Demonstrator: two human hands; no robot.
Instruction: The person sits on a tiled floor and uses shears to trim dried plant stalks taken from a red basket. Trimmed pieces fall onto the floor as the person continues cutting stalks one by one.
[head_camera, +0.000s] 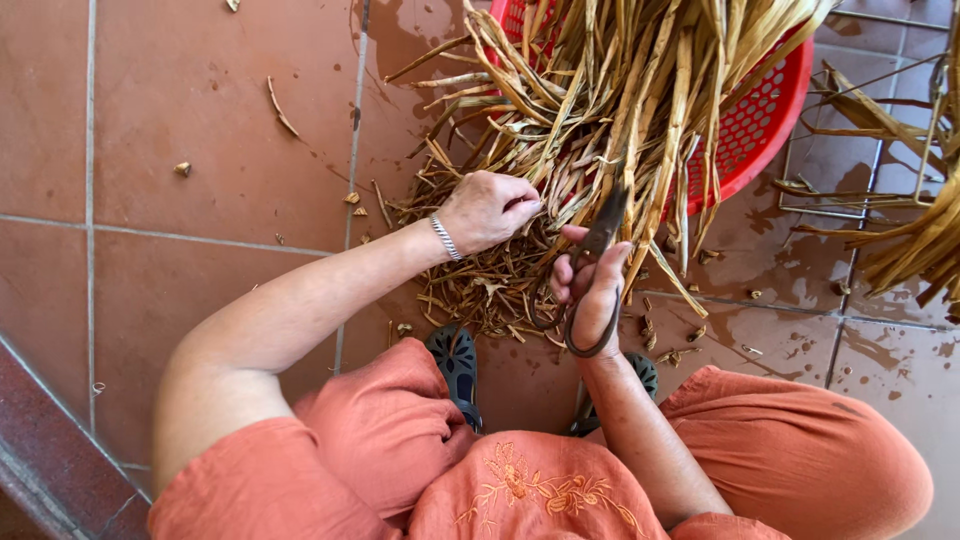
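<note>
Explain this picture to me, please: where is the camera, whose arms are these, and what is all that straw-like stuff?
The camera sits on a person's head and looks down, so both arms are that person's own. The left hand grips a few dried yellow-brown plant strips that spill out of a red plastic basket. The right hand holds dark metal scissors, blades pointing up into the strips. A heap of short cut-off bits lies on the wet reddish floor tiles, just in front of the person's dark sandals. More strips lie at the right edge.
</note>
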